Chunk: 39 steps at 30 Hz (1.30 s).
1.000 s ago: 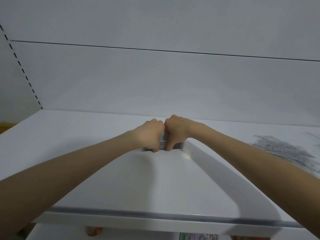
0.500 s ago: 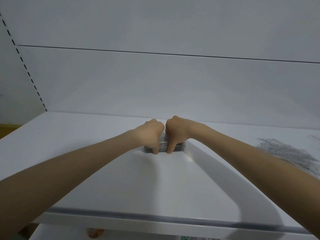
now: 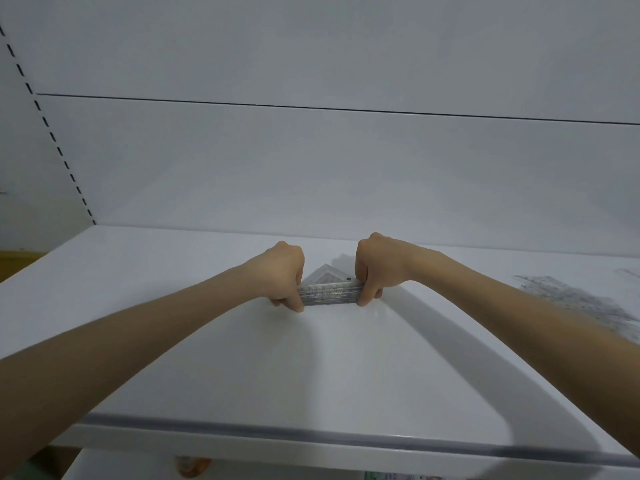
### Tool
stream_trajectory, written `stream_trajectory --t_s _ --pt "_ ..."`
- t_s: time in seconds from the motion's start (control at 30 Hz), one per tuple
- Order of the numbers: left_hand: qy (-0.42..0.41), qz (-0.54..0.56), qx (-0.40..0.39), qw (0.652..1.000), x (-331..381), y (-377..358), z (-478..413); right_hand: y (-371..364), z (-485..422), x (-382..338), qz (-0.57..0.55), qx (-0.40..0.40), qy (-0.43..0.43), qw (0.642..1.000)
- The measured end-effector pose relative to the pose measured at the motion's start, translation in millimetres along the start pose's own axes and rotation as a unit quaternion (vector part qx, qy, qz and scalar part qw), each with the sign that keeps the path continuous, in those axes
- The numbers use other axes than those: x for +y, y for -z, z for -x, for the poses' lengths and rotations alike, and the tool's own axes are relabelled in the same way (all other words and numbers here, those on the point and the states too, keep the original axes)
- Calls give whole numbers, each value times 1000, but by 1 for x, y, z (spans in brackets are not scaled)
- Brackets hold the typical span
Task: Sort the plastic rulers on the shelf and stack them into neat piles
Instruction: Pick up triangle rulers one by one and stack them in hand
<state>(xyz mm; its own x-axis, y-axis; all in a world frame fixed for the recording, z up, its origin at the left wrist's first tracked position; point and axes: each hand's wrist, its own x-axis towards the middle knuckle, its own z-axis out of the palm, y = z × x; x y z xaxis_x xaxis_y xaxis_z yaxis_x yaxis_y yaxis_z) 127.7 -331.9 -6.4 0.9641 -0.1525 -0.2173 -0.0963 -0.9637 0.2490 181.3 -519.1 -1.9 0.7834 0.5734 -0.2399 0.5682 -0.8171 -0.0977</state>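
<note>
Stack of clear triangular rulers (image 3: 327,292) rests on the white shelf (image 3: 311,358), about midway along it and towards the far side. Its long flat edge faces near and its apex points away to the back panel (image 3: 311,168). The sheets line up along the near face, where printed scale marks show faintly. The left hand (image 3: 282,271) grips the stack's left end, with the fingers curled into a fist over the top and the thumb pinching down the near left corner. The right hand (image 3: 375,268) grips the right end in the same way, fingers curled over the top and thumb pressed on the near right corner. The two hands are apart, with the middle of the stack bare between them. Both bare forearms reach in from the near corners of the view. Well to the right, on the same shelf, lies a loose heap of clear rulers (image 3: 571,299), spread untidily and partly cut by the right edge of the view; their shapes are too blurred to tell apart. A clear strip (image 3: 311,433) runs along the shelf's near edge. At far left a slotted upright (image 3: 52,133) rises beside the back panel. Below the shelf's front an orange object (image 3: 192,467) shows, too blurred to name
</note>
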Motion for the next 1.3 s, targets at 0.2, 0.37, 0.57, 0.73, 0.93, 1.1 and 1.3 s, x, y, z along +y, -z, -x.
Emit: stream_trajectory --t_s 0.2,0.37,0.57,0.73,0.93,1.1,1.3 --pt "8 24 5 1000 -1 -2 1 -5 2 2 -12 18 0 1000" --pt "12 21 13 1000 -3 -4 -1 -5 4 2 2 31 -2 1000" --pt "11 -30 32 999 -1 -11 -4 -16 -3 -2 7 85 4 996" --pt "-9 -61 47 997 0 -12 -10 -22 -12 3 -6 94 6 996" --pt "-18 -71 42 996 -7 -5 -33 -17 -30 12 10 100 11 995" --pt "-21 -82 33 996 -9 5 -67 -7 -47 24 3 103 -8 995" --pt "-27 -97 27 995 -9 19 -98 5 -70 35 -5 99 -17 995"
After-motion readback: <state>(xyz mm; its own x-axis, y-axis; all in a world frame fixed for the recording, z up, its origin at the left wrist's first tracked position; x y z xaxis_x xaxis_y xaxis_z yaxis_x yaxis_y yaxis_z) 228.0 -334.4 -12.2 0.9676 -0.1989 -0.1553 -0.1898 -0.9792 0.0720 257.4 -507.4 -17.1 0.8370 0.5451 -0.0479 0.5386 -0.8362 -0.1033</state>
